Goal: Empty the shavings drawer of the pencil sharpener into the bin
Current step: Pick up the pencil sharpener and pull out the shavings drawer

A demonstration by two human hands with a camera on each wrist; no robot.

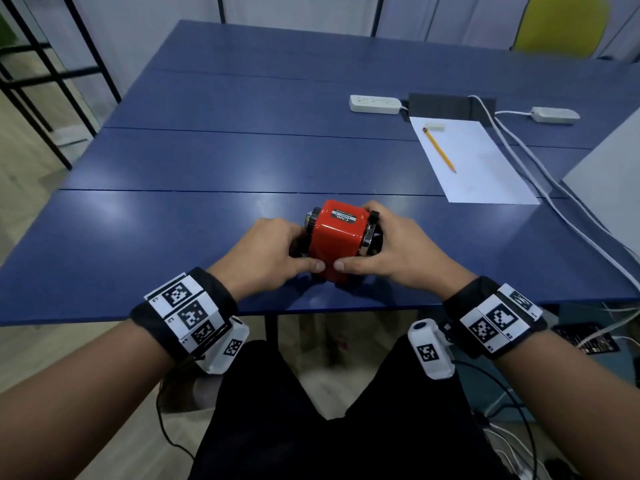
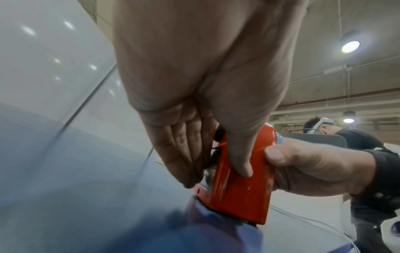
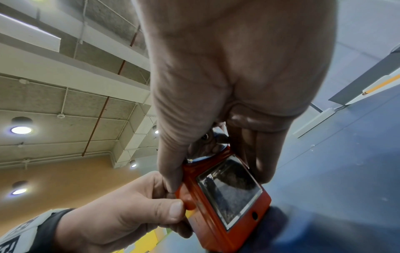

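Note:
The red pencil sharpener (image 1: 337,237) stands on the blue table (image 1: 207,161) near its front edge, and both hands hold it. My left hand (image 1: 299,252) grips its left end, thumb on the near side. My right hand (image 1: 379,237) grips the right end by the metal crank, thumb tip beside the left thumb. In the right wrist view the clear shavings drawer (image 3: 229,191) sits set into the red body, between my right hand's thumb and fingers (image 3: 259,162). In the left wrist view my left hand (image 2: 216,176) clasps the sharpener (image 2: 242,196). No bin shows in any view.
A white sheet of paper (image 1: 478,161) with a yellow pencil (image 1: 440,150) and an eraser (image 1: 434,127) lies at the back right. Behind it are two power strips (image 1: 375,104), with white cables (image 1: 540,181) running down the right side. A grey panel (image 1: 613,174) stands at the right edge.

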